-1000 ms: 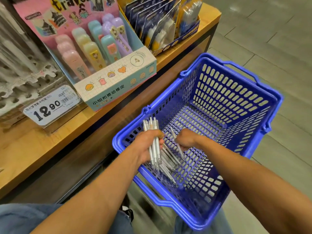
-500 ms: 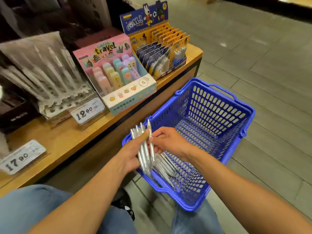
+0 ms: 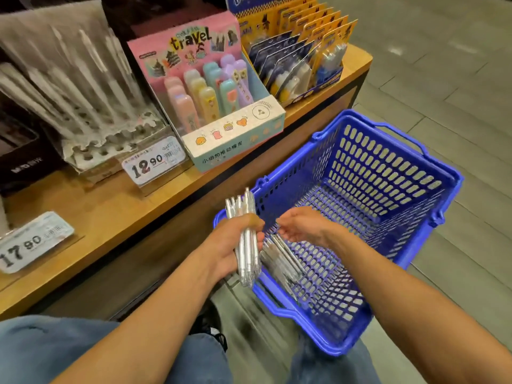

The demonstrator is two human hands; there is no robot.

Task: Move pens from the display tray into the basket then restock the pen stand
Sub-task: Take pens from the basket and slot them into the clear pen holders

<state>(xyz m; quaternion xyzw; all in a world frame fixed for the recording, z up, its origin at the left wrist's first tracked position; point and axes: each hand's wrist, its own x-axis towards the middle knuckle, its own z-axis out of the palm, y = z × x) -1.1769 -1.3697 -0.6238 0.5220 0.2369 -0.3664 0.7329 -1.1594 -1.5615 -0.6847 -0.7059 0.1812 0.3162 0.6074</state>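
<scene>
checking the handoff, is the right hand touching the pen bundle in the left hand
Apart: the head view shows blue basket mesh between the right hand and the left hand's pen bundle.

Bundle of clear silver pens upright in left hand; loose pens lie in blue basket; pen stand on shelf.

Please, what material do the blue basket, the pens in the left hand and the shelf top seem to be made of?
Blue basket: probably moulded plastic, uniform glossy blue, with slotted walls and a grid floor.
Pens in the left hand: apparently clear or silvery plastic barrels; blur leaves it open.
Shelf top: wood or wood-look laminate, warm brown, faint grain, smooth finish.
</scene>
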